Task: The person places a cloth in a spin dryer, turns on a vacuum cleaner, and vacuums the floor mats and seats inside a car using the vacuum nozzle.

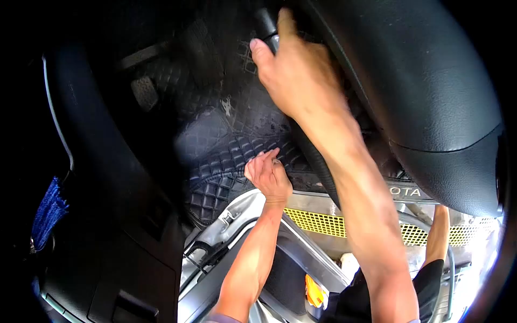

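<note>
My right hand (pixel 301 75) is closed around a dark vacuum cleaner tube (pixel 266 22) with a grey part, its index finger stretched along it. A ribbed black hose (pixel 315 161) runs down behind my right forearm to the door sill. Lower down, my left hand (pixel 267 175) has its fingers bent at the edge of the black quilted floor mat (pixel 210 196) and appears to grip it. Pale dirt marks lie on the floor between the two hands. The tube's far end is lost in shadow.
A black leather seat (pixel 431 81) borders the right side. A pedal (pixel 144 92) stands at the upper left. Below are the lettered door sill (pixel 404 192), a yellow grating (pixel 318 222) and the open door (pixel 237 220). A blue cloth (pixel 49 212) hangs at the left.
</note>
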Tool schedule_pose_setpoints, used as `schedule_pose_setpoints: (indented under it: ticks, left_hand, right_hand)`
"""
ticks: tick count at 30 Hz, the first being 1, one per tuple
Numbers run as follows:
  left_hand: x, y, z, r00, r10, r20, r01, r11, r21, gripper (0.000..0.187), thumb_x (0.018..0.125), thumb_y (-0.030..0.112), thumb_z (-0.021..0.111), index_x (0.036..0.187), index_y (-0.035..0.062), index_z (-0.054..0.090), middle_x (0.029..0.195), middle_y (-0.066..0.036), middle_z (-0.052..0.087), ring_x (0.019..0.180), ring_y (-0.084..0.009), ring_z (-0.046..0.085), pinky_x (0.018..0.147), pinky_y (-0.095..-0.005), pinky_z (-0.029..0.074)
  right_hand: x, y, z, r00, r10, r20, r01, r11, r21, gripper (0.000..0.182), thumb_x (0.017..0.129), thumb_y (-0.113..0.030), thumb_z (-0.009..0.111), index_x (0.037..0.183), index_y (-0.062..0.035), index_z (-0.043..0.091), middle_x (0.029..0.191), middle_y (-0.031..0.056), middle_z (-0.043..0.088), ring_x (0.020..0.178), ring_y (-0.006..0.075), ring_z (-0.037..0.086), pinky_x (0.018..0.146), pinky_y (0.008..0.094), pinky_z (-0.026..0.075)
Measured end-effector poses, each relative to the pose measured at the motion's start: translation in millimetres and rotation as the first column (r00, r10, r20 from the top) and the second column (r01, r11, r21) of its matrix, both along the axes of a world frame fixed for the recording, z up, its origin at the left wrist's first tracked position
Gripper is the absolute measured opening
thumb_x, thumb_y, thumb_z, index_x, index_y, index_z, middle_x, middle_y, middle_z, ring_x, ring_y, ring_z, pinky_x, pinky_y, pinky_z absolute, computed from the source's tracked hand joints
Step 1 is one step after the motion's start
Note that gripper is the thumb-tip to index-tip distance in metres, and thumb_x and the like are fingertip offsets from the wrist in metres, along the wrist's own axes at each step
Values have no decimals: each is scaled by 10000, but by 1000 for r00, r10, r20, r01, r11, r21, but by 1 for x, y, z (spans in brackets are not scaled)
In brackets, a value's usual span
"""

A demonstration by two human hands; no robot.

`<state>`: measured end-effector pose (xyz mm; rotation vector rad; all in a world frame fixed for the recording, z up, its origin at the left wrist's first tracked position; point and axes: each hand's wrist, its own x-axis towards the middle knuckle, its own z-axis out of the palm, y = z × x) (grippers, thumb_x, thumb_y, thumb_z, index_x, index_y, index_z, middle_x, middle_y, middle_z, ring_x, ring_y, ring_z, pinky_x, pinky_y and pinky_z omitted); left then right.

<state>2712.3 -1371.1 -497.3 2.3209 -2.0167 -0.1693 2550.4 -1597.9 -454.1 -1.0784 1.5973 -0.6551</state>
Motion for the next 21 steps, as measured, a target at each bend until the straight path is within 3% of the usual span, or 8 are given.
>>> schedule_pose_setpoints:
  ticks: [1,2,5,9,10,13,16,21]
  left_hand:
    - [2,1,-1,1000,-15,2,15,1000,-8,325,913,152,486,1082,52,745,1012,-130,683,1046,-329,583,1009,-449,341]
    - [2,-1,0,1000,-20,-6,20,1000,-24,316,917,160,489,1073,52,741,1013,-130,681,1039,-332,581,1002,-451,343]
    - [0,-1,0,1000,17,-4,-17,999,-34,288,903,172,516,1016,41,746,1009,-88,683,1047,-309,588,1025,-453,344]
    - [6,6,-6,999,-13,38,14,999,-29,280,955,234,528,991,29,715,1046,-112,674,1040,-339,579,995,-468,352]
    - [9,7,-9,999,-37,-4,37,996,-85,280,963,237,530,995,26,710,1037,-112,672,1036,-345,579,987,-469,354]
    - [5,9,-6,1000,16,-20,-17,999,-52,257,945,175,528,994,26,731,1060,-103,699,1084,-317,601,1056,-480,343]
    - [-7,2,2,998,64,-18,-65,996,-59,279,927,139,524,1051,34,751,1059,-89,711,1121,-303,610,1102,-494,331]
    - [17,19,-17,998,52,-20,-54,996,-64,334,926,251,555,1078,8,725,1087,-130,710,1116,-346,604,1081,-516,333]
  right_hand:
    - [20,-2,-26,999,-29,-15,29,999,-16,676,1004,-464,565,1532,-74,403,1027,299,727,929,487,723,825,533,596]
    - [37,-1,-52,942,192,-274,-183,981,56,736,1013,-482,545,1587,-94,299,1035,310,720,934,505,715,838,550,588]
    - [48,25,-31,961,266,70,-275,930,244,739,1023,-438,525,1605,-82,240,1057,321,711,995,506,702,910,556,566]
    - [48,49,-14,814,558,162,-581,768,271,685,986,-310,556,1570,-26,336,1218,329,670,1179,448,663,1016,504,534]
    - [43,42,-8,787,604,123,-614,752,238,736,964,-356,540,1552,35,332,1175,367,664,1159,500,645,1031,523,509]
    - [1,-14,32,834,468,291,-507,859,74,752,939,-296,528,1582,15,291,1332,309,626,1247,444,620,1066,513,496]
    - [43,-46,-25,983,123,134,-141,981,134,786,936,-340,552,1594,-16,267,1209,307,683,1169,444,661,1021,533,519]
    - [108,5,-41,826,541,156,-562,809,172,728,974,-270,526,1604,-23,255,1365,250,618,1218,405,645,1024,509,523]
